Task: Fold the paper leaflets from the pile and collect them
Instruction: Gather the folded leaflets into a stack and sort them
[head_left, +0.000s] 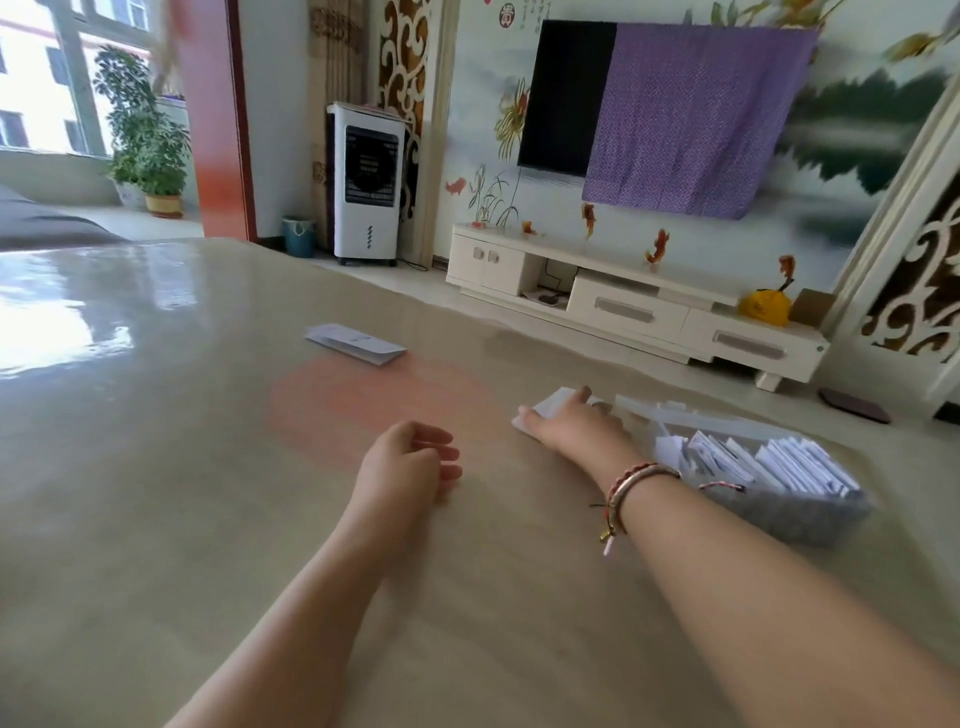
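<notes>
Risk is being judged highest at the right hand (574, 423), which is being laid over a white leaflet (540, 410) at the near end of the loose pile (675, 410) on the table (156, 415); whether the sheet is being pinched or only pressed cannot be told. More than one sheet may be getting dragged off together, since the papers are overlapping. The glossy top may also be letting the sheet slide during creasing. The left hand (410, 460) is being held just above the table, fingers loosely curled, grasping nothing. One folded leaflet (356, 345) is being left well apart from the grey container (779, 506) of folded leaflets beside the right wrist; it could be overlooked at collection. Counted: two hands, one container, one stray folded leaflet; the packed pieces are too many to count.
</notes>
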